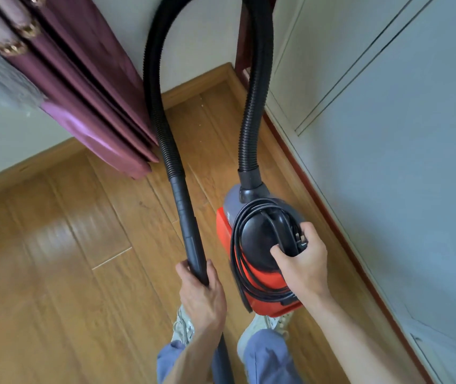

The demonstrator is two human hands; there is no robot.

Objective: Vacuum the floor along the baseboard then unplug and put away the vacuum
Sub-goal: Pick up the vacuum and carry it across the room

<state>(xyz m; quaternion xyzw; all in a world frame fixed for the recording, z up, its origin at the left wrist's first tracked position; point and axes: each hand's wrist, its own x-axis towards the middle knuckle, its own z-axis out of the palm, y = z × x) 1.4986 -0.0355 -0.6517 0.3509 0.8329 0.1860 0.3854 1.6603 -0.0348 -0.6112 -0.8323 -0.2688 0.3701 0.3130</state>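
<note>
A red and grey canister vacuum [262,281] hangs above the wooden floor, near the right wall. My right hand [304,261] grips its black top handle together with the plug [301,241] of the black power cord [237,245], which is coiled around the body. A ribbed black hose [157,87] arches up out of view from the vacuum's front and comes down to a rigid black wand [190,231]. My left hand [201,292] is closed around the wand's lower part.
The wooden baseboard [199,84] runs along the far wall and down the right wall. Purple curtains [88,92] hang at the upper left. A pale panelled wall [387,134] fills the right. My shoes and blue trousers [262,353] are below the vacuum.
</note>
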